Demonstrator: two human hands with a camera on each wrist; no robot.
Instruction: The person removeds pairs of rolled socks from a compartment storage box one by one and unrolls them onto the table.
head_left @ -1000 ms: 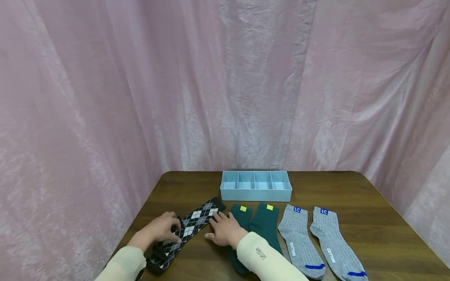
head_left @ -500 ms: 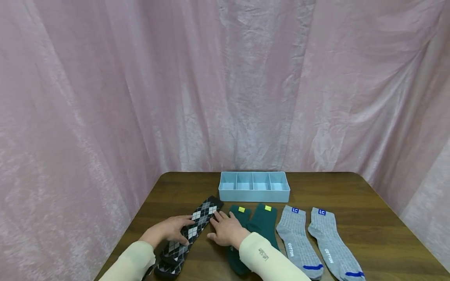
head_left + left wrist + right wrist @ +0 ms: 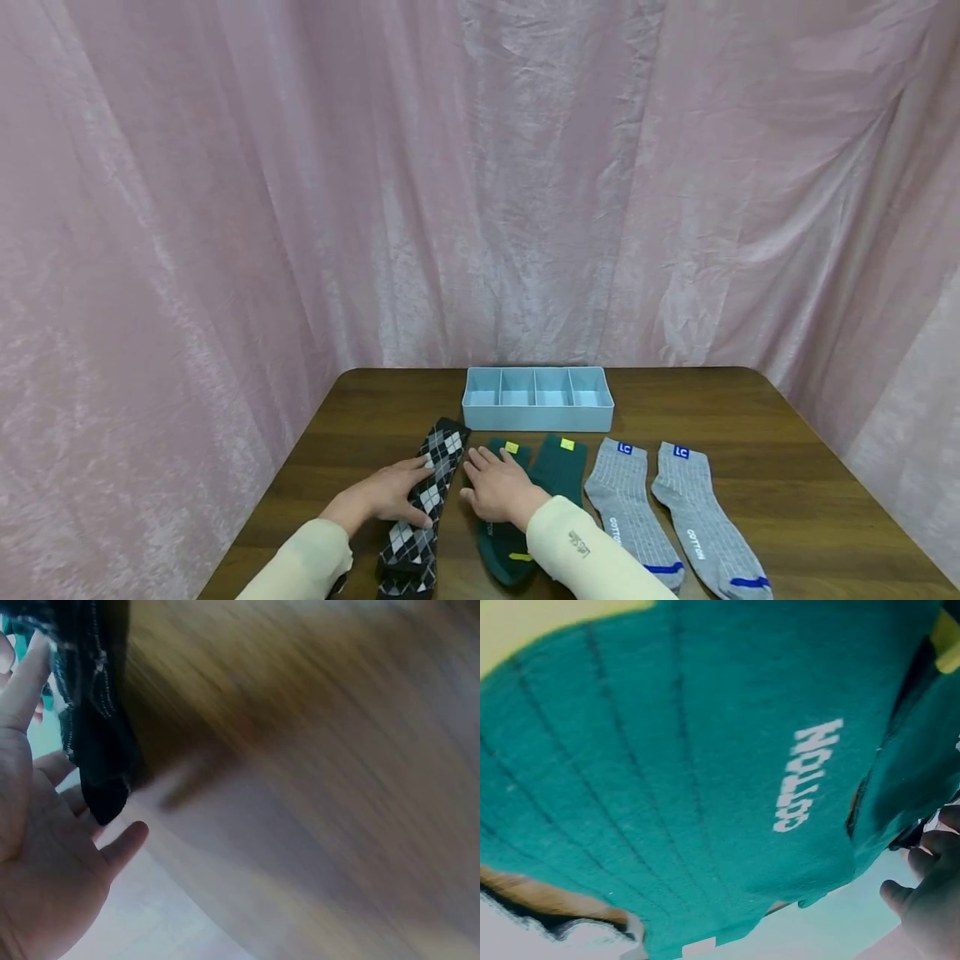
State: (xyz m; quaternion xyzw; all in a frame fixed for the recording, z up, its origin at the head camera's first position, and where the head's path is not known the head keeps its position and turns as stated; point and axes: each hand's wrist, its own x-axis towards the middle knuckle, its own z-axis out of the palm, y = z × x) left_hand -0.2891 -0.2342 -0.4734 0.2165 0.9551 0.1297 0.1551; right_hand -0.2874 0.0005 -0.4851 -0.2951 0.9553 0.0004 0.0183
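My left hand [image 3: 386,496] lies across a black, grey and white argyle sock [image 3: 446,442], its thumb and fingers spread apart. Whether one sock or a stacked pair lies there, I cannot tell. The left wrist view has the extended fingers [image 3: 124,847] against the sock's dark edge [image 3: 101,712]. With fingers straight, my right hand [image 3: 502,492] rests over the left one of two green socks [image 3: 498,554], close to the argyle sock. The other green sock [image 3: 560,475] is partly under the right sleeve. White "COTTON" lettering shows on green knit [image 3: 765,772] in the right wrist view.
A pale blue box [image 3: 538,418] with several compartments stands at the table's back. Two light grey socks, one [image 3: 626,492] beside the green pair and one [image 3: 705,517] further right, lie flat on the brown wooden table [image 3: 787,467]. A pink curtain [image 3: 480,183] hangs behind.
The left hand has shifted right with the argyle sock, whose near end swung right, so it lies straighter front to back. My right hand has moved slightly right, away from that sock's edge.
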